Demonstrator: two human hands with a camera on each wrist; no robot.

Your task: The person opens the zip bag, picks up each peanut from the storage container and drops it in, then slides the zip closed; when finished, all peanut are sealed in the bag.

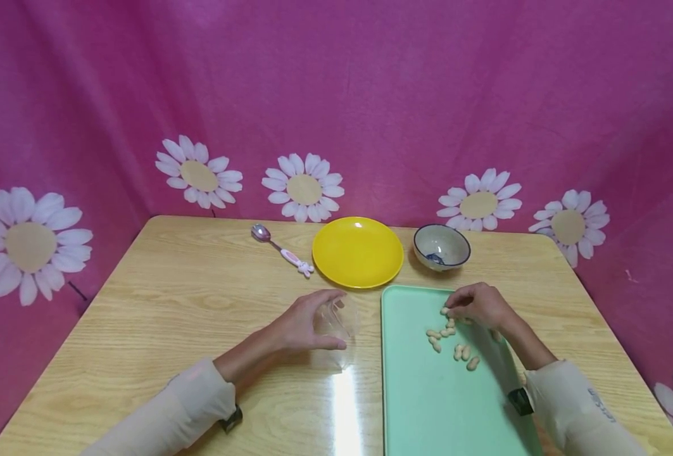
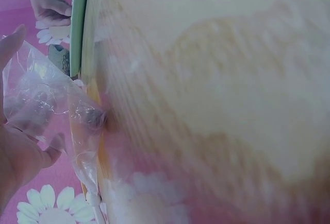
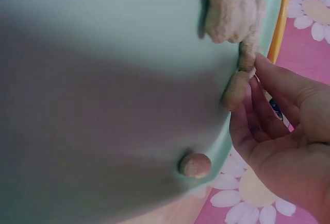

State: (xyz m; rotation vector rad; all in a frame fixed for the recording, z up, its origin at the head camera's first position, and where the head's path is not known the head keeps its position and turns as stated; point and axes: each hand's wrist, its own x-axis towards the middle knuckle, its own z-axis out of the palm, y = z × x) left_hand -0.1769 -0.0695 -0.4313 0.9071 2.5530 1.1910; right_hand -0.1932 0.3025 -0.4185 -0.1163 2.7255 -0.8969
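My left hand (image 1: 302, 324) curves its thumb and fingers around a crinkled clear plastic bag (image 1: 333, 316) over the wood table, left of the green tray (image 1: 421, 405). In the left wrist view the bag (image 2: 44, 80) spreads between the fingers and thumb of that hand (image 2: 20, 157). Over the tray's upper right part, my right hand (image 1: 481, 304) pinches a peanut (image 1: 445, 311) with its fingertips. The right wrist view has this hand (image 3: 294, 131) at a short row of peanuts (image 3: 237, 91). Several more peanuts (image 1: 465, 352) lie just nearer on the tray.
A yellow plate (image 1: 359, 253) lies beyond the tray's far left corner. Right of it stands a bowl with a dark rim (image 1: 442, 247). Left of the plate is a spoon with a pink rabbit handle (image 1: 290, 256). A pink curtain with white flowers (image 1: 336, 95) hangs behind the table.
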